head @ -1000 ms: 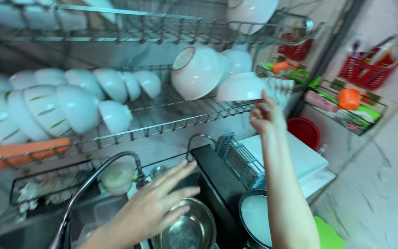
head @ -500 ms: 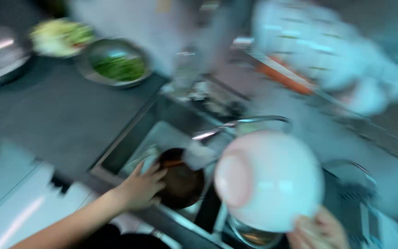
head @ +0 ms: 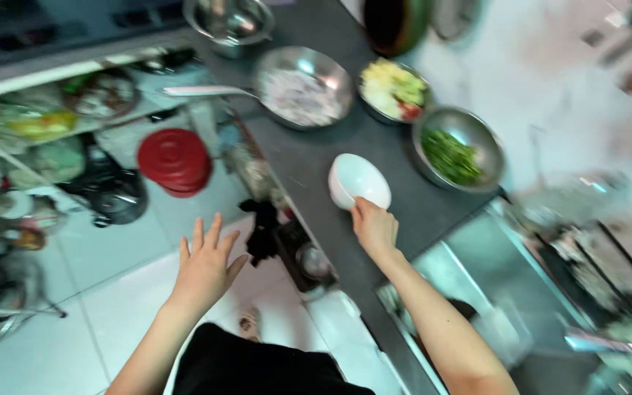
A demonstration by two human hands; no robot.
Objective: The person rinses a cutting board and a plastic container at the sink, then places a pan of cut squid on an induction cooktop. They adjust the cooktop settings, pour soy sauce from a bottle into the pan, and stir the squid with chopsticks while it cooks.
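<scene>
— Gripping the white bowl at its near rim, is that the right hand?

— Yes, fingers pinched on the edge; the bowl sits upright on the dark counter at frame centre, just above that hand.

— And the left hand?

— Lower left of centre, fingers spread, holding nothing, well apart from the bowl over the white floor.

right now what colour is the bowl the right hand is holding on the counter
White, inside and out: the bowl in the right hand shows clearly in the head view.
</scene>
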